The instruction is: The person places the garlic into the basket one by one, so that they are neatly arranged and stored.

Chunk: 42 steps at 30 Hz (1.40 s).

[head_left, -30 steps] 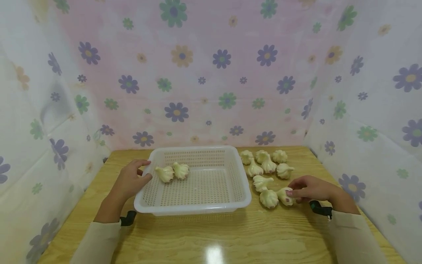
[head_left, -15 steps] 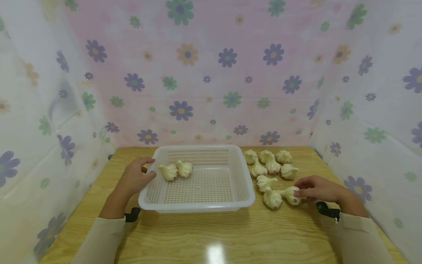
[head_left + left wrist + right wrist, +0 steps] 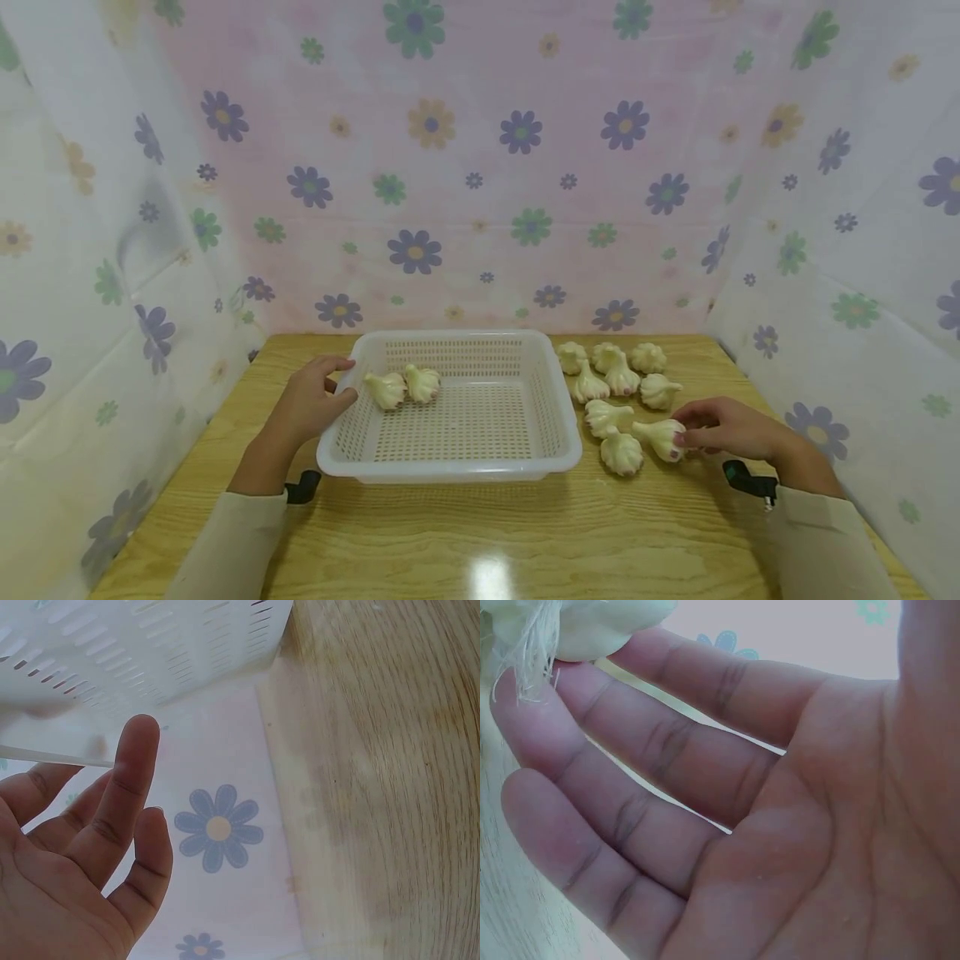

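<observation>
A white plastic basket [image 3: 450, 468] with slotted walls stands on the table. Two cream garlic bulbs, one garlic bulb [image 3: 386, 391] and another garlic bulb [image 3: 423, 384], lie inside it at the left. My left hand [image 3: 307, 402] holds the basket's left rim, thumb and forefinger on it; from below, the left wrist view shows the other fingers by the wall. My right hand [image 3: 729, 429] pinches a garlic bulb [image 3: 663, 439] at its root end, stem pointing left. In the right wrist view its roots [image 3: 532, 652] hang at my fingertips; the thumb is hidden there.
Several more garlic bulbs lie loose right of the basket, among them a near bulb [image 3: 622, 454], a bulb [image 3: 607, 417] and a bulb with its stem rightward [image 3: 658, 391]. Flowered cloth [image 3: 480, 167] walls off the back and both sides of the wooden table [image 3: 420, 542].
The pinched garlic bulb has turned, so its stem now shows pointing left, and it sits slightly farther from the near bulb. The head view has shifted a little. My left hand keeps its place.
</observation>
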### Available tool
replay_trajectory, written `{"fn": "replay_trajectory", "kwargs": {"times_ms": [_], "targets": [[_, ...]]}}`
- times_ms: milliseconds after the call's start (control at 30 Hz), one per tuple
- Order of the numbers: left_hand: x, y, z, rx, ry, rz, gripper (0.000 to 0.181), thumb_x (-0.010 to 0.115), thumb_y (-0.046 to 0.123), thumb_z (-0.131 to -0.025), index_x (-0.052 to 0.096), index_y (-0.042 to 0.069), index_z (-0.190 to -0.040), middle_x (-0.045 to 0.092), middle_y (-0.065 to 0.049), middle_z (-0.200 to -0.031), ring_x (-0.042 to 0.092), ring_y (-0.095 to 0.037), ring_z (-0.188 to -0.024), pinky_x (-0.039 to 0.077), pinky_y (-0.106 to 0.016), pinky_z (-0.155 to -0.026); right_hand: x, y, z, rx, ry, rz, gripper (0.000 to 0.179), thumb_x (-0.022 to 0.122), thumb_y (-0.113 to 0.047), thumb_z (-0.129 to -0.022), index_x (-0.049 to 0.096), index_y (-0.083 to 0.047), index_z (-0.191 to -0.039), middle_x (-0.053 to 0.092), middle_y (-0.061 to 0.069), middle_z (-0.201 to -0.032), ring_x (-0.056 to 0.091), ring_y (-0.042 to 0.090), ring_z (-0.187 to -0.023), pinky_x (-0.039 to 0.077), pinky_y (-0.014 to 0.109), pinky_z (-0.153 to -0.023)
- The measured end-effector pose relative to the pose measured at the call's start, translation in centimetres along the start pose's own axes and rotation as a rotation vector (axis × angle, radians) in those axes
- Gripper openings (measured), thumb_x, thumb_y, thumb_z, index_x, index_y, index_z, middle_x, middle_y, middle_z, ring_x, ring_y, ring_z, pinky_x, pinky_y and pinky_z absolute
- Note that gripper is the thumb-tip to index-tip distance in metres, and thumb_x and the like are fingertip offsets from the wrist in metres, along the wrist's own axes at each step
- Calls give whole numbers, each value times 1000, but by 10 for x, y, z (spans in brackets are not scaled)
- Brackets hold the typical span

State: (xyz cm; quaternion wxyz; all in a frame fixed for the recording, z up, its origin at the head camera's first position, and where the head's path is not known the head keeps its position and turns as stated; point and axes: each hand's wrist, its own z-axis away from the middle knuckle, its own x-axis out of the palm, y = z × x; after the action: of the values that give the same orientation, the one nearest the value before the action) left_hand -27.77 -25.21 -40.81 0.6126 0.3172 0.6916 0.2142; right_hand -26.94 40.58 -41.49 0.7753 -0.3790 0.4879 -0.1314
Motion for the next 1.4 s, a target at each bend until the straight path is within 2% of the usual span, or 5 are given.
{"fn": "replay_trajectory", "kwargs": {"times_ms": [467,767,1067,1200,1400], "targets": [[0,-2,1,-14,-3,19,55,66,21,-96,55,5,-147,48,-19,-154,69,-33,-102,64,-35,-64,-1,-6,0,-111,98,76,48,65,-24,-102,56,5,-140,67,19,-127,67,7,-102,59,31,-74],[0,-1,0,-13,-6,9,55,66,21,-96,55,5,-147,48,-19,-154,68,-34,-104,64,-36,-66,0,-8,0,-112,143,55,41,66,-23,-101,58,-1,-134,62,22,-131,68,8,-103,58,31,-73],[0,-1,0,-11,-5,13,55,66,21,-96,55,5,-147,48,-19,-154,68,-34,-104,64,-36,-66,1,-14,1,-161,192,25,50,67,-22,-102,50,-1,-144,53,26,-142,68,9,-108,60,32,-77],[0,-1,1,-9,-4,15,55,66,21,-96,55,5,-147,49,-19,-153,68,-34,-104,64,-36,-66,1,-18,2,-209,221,41,50,67,-21,-102,51,-9,-148,50,23,-146,63,1,-114,60,30,-78],[1,-1,0,-5,-4,10,55,66,22,-96,55,5,-147,49,-19,-153,68,-33,-105,64,-36,-66,1,-22,2,-279,252,39,44,65,-14,-102,56,-6,-144,55,19,-139,73,9,-97,60,31,-75]]}}
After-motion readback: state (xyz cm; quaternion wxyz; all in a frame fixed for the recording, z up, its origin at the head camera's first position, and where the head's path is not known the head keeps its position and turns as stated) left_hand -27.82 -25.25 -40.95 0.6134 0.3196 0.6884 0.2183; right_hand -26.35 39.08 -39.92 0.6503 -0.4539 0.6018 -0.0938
